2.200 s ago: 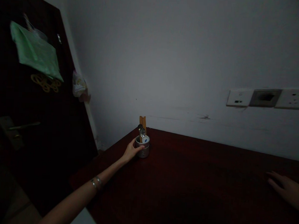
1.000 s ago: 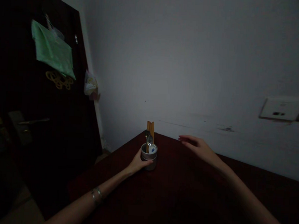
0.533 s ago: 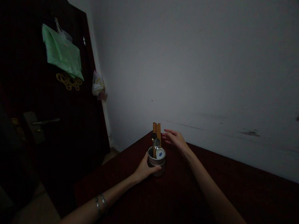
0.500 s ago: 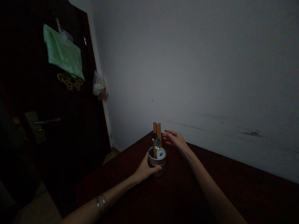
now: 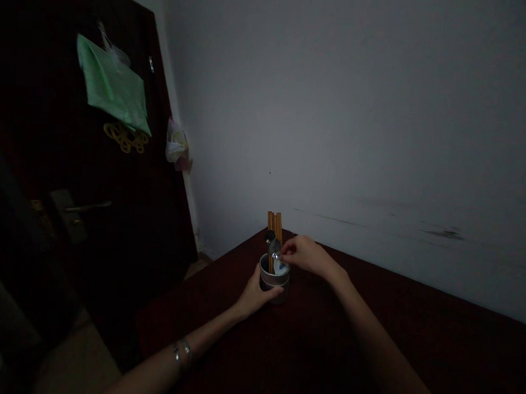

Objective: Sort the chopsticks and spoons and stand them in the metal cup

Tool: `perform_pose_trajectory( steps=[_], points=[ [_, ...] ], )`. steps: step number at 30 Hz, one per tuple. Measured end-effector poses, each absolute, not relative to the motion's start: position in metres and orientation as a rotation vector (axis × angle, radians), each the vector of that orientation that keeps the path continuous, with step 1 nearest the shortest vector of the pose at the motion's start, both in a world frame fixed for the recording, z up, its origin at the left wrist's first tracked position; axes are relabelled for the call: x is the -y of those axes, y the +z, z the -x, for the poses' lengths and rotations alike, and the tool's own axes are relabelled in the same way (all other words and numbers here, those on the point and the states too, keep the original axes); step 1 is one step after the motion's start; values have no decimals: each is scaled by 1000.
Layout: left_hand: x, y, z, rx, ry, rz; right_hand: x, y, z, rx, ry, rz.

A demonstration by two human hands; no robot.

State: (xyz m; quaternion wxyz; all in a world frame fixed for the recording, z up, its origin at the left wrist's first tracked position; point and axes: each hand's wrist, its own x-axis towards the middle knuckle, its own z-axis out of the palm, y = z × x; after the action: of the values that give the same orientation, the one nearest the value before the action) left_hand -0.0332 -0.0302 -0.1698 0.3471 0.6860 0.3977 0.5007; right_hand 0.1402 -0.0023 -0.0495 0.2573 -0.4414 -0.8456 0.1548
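Note:
A grey cylindrical utensil holder point(image 5: 280, 279) stands upright on the dark red table. My left hand point(image 5: 254, 296) is wrapped around its near left side, the thumb across the front. Several wooden chopsticks point(image 5: 274, 222) rise from it, beside a metal spoon point(image 5: 275, 246) and a utensil with a dark rounded end point(image 5: 270, 237). At the front right of the holder sits a white spoon with a blue pattern point(image 5: 280, 267). The fingers of my right hand point(image 5: 302, 253) are pinched at this spoon's top edge, partly covering it.
The dark red table point(image 5: 326, 329) meets a grey wall point(image 5: 346, 119) with scuff marks. On the left is a dark door point(image 5: 125, 213) with a lever handle point(image 5: 86, 206) and a hanging green cloth point(image 5: 114, 86). A plastic bag point(image 5: 176, 144) hangs near the door frame.
My right hand has moved down and left from beside the chopsticks, its fingers closing at the white spoon. My left hand keeps its hold on the holder. The view has shifted slightly.

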Motion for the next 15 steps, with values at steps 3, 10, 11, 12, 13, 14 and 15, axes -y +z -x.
perform_pose_trajectory(
  steps=[3, 10, 11, 12, 13, 14, 15],
  points=[
    [30, -170, 32, -1034, 1326, -1799, 8, -54, -135, 2298, 263, 1246],
    [30, -170, 33, -1031, 1330, -1827, 9, -60, -136, 2316, 118, 1225],
    [31, -170, 33, -1033, 1332, -1830, 9, -58, -137, 2320, 110, 1214],
    [31, -170, 33, -1035, 1333, -1833, 10, -57, -137, 2320, 101, 1199],
    [31, -170, 34, -1037, 1334, -1837, 11, -55, -138, 2316, 93, 1181],
    [31, -169, 34, -1042, 1336, -1840, 12, -52, -138, 2304, 84, 1164],
    [31, -169, 34, -1047, 1333, -1843, 13, -49, -139, 2287, 76, 1146]
  ],
)
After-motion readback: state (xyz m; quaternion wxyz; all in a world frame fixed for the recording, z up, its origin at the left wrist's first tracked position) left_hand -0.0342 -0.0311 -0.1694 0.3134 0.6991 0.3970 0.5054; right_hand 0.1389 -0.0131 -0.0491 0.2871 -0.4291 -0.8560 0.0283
